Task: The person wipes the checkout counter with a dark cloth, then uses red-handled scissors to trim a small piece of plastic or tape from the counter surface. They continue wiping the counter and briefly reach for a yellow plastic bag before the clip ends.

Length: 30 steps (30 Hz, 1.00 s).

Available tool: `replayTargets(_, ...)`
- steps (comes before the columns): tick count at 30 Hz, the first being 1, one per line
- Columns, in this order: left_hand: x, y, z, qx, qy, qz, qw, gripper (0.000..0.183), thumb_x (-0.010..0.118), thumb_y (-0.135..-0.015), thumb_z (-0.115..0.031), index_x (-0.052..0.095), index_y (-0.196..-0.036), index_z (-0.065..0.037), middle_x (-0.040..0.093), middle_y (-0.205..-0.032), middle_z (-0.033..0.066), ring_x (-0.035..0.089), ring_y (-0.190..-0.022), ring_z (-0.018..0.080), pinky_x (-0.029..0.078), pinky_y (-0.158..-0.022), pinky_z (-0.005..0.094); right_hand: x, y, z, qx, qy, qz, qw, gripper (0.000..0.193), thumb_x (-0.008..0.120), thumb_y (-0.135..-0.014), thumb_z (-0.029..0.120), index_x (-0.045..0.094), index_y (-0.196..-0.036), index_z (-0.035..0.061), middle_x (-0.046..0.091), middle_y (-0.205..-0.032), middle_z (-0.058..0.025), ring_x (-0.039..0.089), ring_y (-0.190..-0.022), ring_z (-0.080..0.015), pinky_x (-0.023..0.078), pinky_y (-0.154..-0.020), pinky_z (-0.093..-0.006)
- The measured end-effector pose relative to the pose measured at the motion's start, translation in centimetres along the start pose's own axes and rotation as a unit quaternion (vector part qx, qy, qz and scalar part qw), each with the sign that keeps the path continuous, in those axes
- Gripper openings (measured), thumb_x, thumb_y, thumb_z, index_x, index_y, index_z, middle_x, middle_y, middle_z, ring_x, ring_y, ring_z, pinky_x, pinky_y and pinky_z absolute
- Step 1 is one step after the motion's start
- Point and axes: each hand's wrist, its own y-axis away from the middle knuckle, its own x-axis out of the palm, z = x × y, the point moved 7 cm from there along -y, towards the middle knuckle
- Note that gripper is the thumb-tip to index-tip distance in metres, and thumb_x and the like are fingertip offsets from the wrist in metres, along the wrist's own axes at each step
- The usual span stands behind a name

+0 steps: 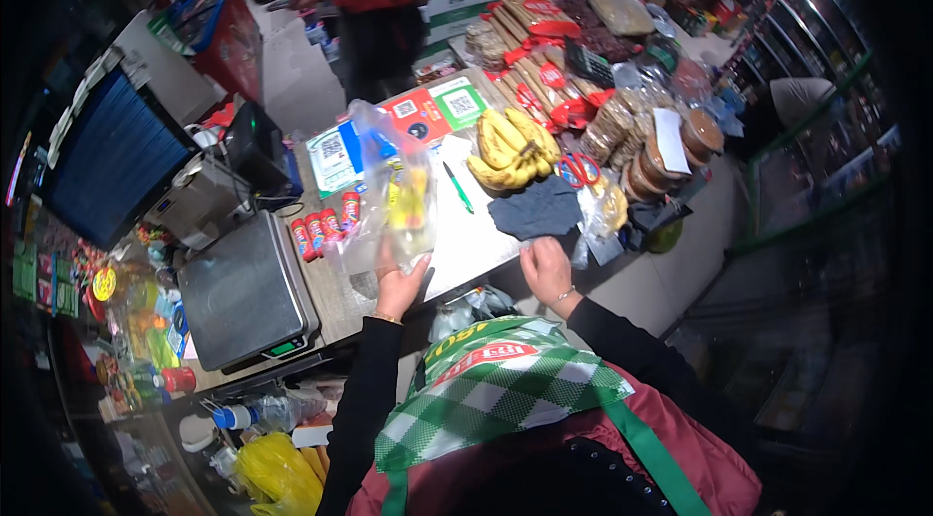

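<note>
A clear plastic bag (pixel 408 181) with yellow items inside stands on the counter, its top part reaching up toward the far side. At its near end is my left hand (pixel 397 289), thumb spread away from the fingers, which the bag partly covers. My right hand (pixel 547 270) rests by the counter's front edge with its fingers curled, against the near side of a dark folded cloth (pixel 535 209). Whatever lies under those fingers is hidden. Behind the cloth sits a bunch of bananas (pixel 507 149). Between bag and bananas lies a green pen (pixel 458 188) on white paper (pixel 474 246).
A flat weighing scale (pixel 243 294) and a monitor (pixel 112 166) stand at left. Small red packs (pixel 326 227) lie beside the scale. Red-handled scissors (pixel 578 170), bagged goods (pixel 610 122) and stacked jars (pixel 649 171) crowd the right. Across the counter is another person (pixel 379 11).
</note>
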Motion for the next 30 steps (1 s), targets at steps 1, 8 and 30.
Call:
replayTargets(1, 0.0, 0.3, 0.1, -0.006, -0.034, -0.031, 0.999, 0.082, 0.081, -0.076, -0.029, 0.04, -0.138, 0.007, 0.043, -0.141, 0.0289, 0.043, -0.13, 0.0403, 0.035, -0.107, 0.0447, -0.8, -0.5, -0.4, -0.026, 0.013, -0.044, 0.999, 0.017, 0.067, -0.084, 0.015, 0.057, -0.088, 0.0014, 0.06, -0.091, -0.016, 0.057, -0.089, -0.0359, 0.047, -0.076, -0.0434)
replayTargets(8, 5.4, 3.8, -0.9, -0.176, 0.125, 0.06, 0.975, 0.036, 0.076, -0.075, -0.014, 0.048, -0.095, -0.001, 0.049, -0.087, 0.0056, 0.049, -0.078, 0.0177, 0.044, -0.076, 0.0321, 1.3, -4.3, -3.5, -0.071, 0.108, -0.061, 0.99, 0.027, 0.07, -0.078, 0.02, 0.066, -0.097, 0.0016, 0.065, -0.11, -0.0159, 0.059, -0.099, -0.0315, 0.05, -0.084, -0.0429)
replayTargets(30, 16.2, 3.9, -8.3, -0.413, 0.446, 0.234, 0.759, 0.064, 0.052, -0.093, -0.062, 0.055, -0.125, -0.006, 0.063, -0.111, 0.0093, 0.062, -0.101, 0.0214, 0.05, -0.089, 0.0381, 3.2, 1.5, 1.1, 0.077, -0.445, 0.157, 0.879, 0.043, 0.057, -0.094, 0.005, 0.052, -0.136, -0.0016, 0.066, -0.124, -0.014, 0.064, -0.108, -0.0177, 0.05, -0.094, -0.0299)
